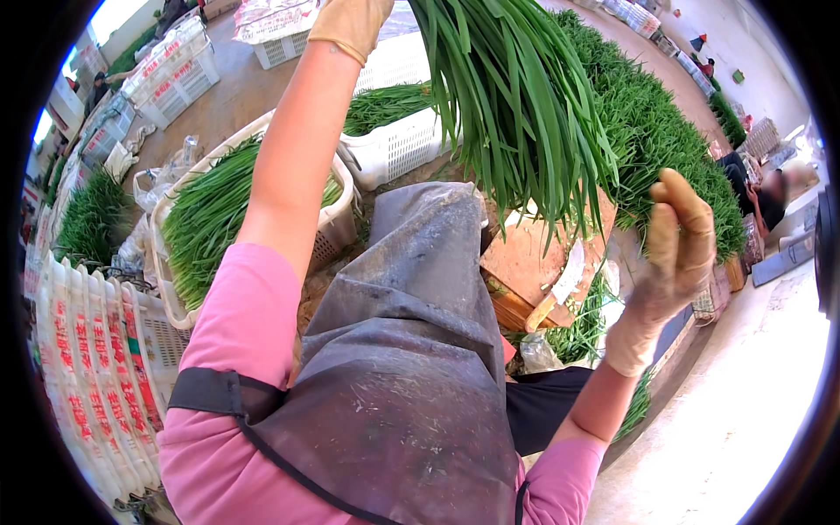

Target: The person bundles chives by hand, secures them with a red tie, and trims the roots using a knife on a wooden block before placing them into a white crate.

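At the top edge is my left hand (351, 25) in a thin rubber glove, its fingers cut off by the frame. From it hangs a large bunch of long green leaves (518, 105), which look like garlic chives, tips downward. My right hand (679, 246), also gloved, is raised on the right with fingers apart and nothing in it. Below the leaf tips, a knife (567, 275) with a broad blade and wooden handle lies on a wooden board (525, 256). Left of my apron (420, 328), a white plastic basket (180, 318) holds laid-out chives (213, 216).
Another white crate (400, 154) with chives stands ahead. A long heap of chives (656, 125) stretches along the right. Stacked white crates (98, 367) bearing red writing stand at left. Cut leaves (577, 335) lie beside the board. A person (764, 197) sits at far right.
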A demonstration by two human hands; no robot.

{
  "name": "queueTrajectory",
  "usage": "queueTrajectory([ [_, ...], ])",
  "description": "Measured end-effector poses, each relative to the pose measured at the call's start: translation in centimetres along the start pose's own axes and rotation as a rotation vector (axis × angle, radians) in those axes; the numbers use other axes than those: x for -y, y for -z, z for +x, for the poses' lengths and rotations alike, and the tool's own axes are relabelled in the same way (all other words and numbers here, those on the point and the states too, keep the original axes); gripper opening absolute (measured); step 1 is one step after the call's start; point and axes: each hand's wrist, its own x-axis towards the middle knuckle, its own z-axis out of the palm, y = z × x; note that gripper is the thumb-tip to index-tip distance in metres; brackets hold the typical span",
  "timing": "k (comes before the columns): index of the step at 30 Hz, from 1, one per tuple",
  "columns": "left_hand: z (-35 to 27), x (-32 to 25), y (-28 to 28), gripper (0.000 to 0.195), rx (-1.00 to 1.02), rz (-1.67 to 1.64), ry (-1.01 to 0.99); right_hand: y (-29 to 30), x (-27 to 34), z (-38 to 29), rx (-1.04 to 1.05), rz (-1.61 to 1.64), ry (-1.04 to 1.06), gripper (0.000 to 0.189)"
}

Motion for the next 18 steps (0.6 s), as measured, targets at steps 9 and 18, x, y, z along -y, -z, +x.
queueTrajectory([
  [9, 2.4, 2.3, 1.2, 0.028, -0.063, -0.137, -0.003, -13.6, -0.6, -1.7, 0.278, -0.735, 0.412, 0.025],
  [18, 2.9, -0.1, 4.8, 0.026, -0.163, -0.211, -0.166, -16.7, -3.0, -2.7, 0.531, -0.267, 0.398, 0.015],
])
